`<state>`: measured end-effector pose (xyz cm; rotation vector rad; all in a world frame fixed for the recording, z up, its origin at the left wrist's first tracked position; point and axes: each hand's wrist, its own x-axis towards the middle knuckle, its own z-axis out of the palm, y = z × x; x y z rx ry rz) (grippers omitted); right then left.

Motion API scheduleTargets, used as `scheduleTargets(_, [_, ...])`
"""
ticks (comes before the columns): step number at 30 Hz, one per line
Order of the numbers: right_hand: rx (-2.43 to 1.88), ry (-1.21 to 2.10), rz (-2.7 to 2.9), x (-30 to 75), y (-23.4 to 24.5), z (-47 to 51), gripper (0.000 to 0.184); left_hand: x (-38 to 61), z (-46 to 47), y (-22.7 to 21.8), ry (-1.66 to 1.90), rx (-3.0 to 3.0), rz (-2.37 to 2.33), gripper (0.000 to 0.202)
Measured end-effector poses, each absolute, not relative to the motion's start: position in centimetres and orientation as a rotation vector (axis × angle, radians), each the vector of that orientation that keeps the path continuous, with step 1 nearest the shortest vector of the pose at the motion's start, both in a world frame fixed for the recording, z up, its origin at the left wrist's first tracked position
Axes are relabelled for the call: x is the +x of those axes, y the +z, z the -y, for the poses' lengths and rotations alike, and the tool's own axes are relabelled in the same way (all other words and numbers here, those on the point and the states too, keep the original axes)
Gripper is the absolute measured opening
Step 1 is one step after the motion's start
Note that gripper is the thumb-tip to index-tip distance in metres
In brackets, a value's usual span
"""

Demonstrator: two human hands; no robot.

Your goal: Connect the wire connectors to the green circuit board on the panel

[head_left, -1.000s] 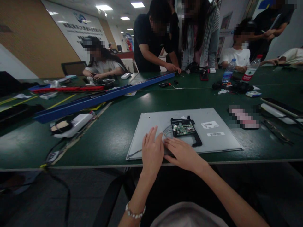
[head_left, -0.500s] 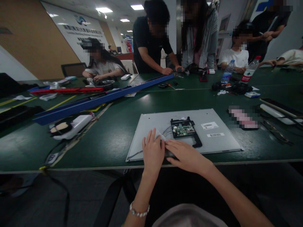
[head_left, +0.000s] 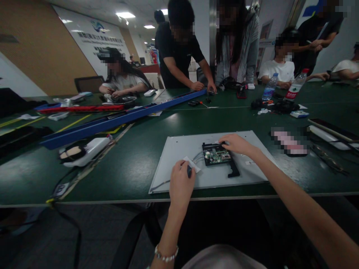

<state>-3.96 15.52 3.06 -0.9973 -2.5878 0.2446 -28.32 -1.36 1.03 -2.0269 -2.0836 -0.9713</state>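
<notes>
A silver-grey flat panel (head_left: 174, 149), like the back of a display, lies on the table in front of me. On it sits a black plastic frame (head_left: 232, 168) around a green circuit board (head_left: 217, 156), with thin grey cables (head_left: 198, 157) running left from it. My left hand (head_left: 181, 185) is closed over the panel's left part, a small black object (head_left: 189, 171) showing between its fingers. A white paper-like piece (head_left: 193, 164) lies beside those fingers. With fingers together, my right hand (head_left: 237, 144) grips the frame's upper right corner. Its fingertips partly hide that corner.
A long blue rail (head_left: 126, 118) crosses the table's far left. A white device with a strap (head_left: 86, 149) lies nearer on the left. To the right are a pink phone (head_left: 290, 142), cables, and two bottles (head_left: 297, 85). Several people are around the far side.
My right hand has moved from beside my left hand up and right to the frame's upper corner. My left hand has curled closed, with a small black object now visible in it.
</notes>
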Motion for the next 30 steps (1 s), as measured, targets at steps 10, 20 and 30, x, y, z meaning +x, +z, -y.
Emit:
scheduleTargets(10, [-1.118, 0.151, 2.554, -5.4, 2.8, -14.6, 0.026, -27.8, 1.8, 1.6, -0.982, -2.003, 2.091, 0.031])
scheduleTargets(20, [-1.172, 0.158, 2.509, -6.1, 2.6, -14.2, 0.024, -27.8, 2.0, 1.8, -0.98, -2.015, 2.084, 0.034])
scheduleTargets(30, [-1.146, 0.269, 2.337, -1.4, 3.8, -10.9, 0.043, -27.9, 2.0, 1.4, -1.065, -1.97, 1.998, 0.039])
